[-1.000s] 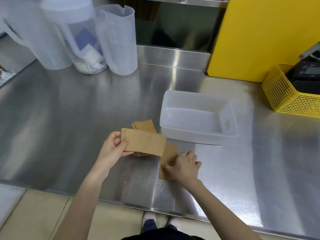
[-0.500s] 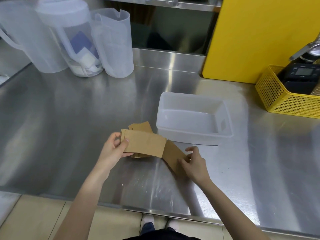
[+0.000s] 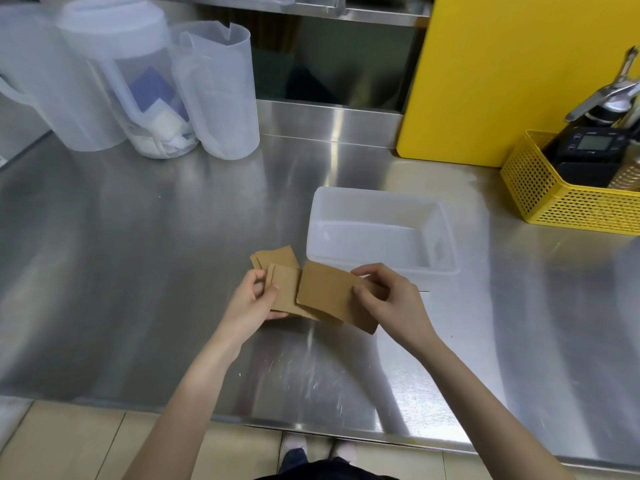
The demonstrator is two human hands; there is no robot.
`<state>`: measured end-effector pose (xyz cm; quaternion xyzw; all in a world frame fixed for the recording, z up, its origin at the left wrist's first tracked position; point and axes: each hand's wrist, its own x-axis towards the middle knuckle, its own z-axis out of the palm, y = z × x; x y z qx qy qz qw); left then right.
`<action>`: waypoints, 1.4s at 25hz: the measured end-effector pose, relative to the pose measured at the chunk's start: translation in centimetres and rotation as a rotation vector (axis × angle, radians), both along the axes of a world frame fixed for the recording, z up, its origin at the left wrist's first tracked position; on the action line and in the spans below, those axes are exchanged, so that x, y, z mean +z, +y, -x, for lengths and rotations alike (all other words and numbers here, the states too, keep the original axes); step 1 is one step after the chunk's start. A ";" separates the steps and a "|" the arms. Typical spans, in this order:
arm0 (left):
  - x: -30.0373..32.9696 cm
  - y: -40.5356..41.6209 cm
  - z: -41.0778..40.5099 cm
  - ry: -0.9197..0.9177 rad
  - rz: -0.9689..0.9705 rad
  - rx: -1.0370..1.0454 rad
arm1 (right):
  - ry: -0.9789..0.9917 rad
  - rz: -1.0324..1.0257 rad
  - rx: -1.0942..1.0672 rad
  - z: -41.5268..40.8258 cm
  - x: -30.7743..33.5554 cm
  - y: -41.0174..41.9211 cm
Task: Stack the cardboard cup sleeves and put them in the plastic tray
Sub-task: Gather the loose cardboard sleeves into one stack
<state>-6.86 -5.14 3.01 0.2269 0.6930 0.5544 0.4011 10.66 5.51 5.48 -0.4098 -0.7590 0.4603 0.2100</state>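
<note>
My left hand [image 3: 254, 299] grips a flat brown cardboard sleeve [image 3: 282, 289] by its left end, above the steel counter. My right hand [image 3: 388, 299] holds a second sleeve [image 3: 325, 294] by its right end, and this one overlaps the right part of the first. A couple more sleeves [image 3: 275, 256] lie on the counter just behind my left hand. The translucent white plastic tray [image 3: 446, 237] stands right behind my right hand with nothing in it.
Three translucent plastic pitchers [image 3: 214, 91] stand at the back left. A yellow board [image 3: 502, 71] leans at the back right. A yellow mesh basket [image 3: 561, 199] with a black scale stands at the far right. The counter's front edge [image 3: 311, 424] runs close to my body.
My right hand picked up the sleeve that lay flat on the counter, lifted it and brought it left over the sleeve in my left hand. My left hand stayed in place.
</note>
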 end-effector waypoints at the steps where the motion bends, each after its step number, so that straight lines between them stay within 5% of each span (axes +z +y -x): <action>1: 0.0 0.2 -0.3 0.001 0.003 -0.014 | -0.022 -0.014 0.006 0.4 -0.2 -0.1; 14: -0.1 1.3 -2.3 0.097 0.010 -0.161 | -0.092 -0.149 -0.071 0.3 -2.2 -0.3; 19: -0.1 2.3 -3.7 0.084 -0.031 -0.227 | 0.002 0.182 -0.099 -2.6 -2.6 0.8; 26: -3.3 3.3 -7.0 0.193 0.097 -0.364 | -0.047 -0.080 -0.079 -6.2 -5.3 0.6; 35: -5.5 3.1 -8.3 0.327 0.220 -0.420 | -0.105 -0.021 -0.044 -7.2 -7.6 -0.1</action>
